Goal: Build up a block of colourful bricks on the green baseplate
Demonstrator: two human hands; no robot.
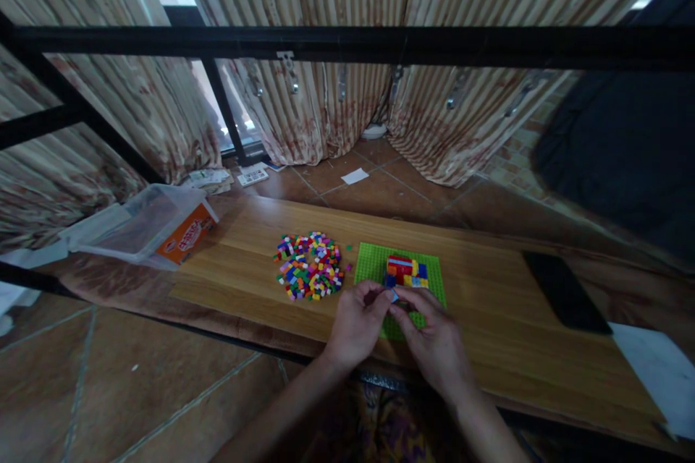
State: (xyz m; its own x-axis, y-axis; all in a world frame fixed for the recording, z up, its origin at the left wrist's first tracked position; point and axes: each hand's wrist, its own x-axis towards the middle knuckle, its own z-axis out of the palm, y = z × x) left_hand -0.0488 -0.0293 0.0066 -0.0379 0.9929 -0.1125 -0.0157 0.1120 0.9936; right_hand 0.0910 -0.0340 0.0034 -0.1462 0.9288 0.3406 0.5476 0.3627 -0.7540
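A green building-block baseplate lies on the wooden board, partly covered by my hands. On it stands a small structure of red, yellow, blue and white building bricks. Over the plate's near left part, my left hand and my right hand meet at the fingertips. Between them they pinch a small light blue brick, just in front of the structure. Both hands are closed, and fingers hide part of the brick. Left of the plate spreads a pile of loose, many-coloured bricks.
A clear plastic bin with an orange label stands at the board's left end. To the right lie a dark flat phone-like slab and a white sheet. A black metal bar crosses beyond the wooden board, before striped curtains.
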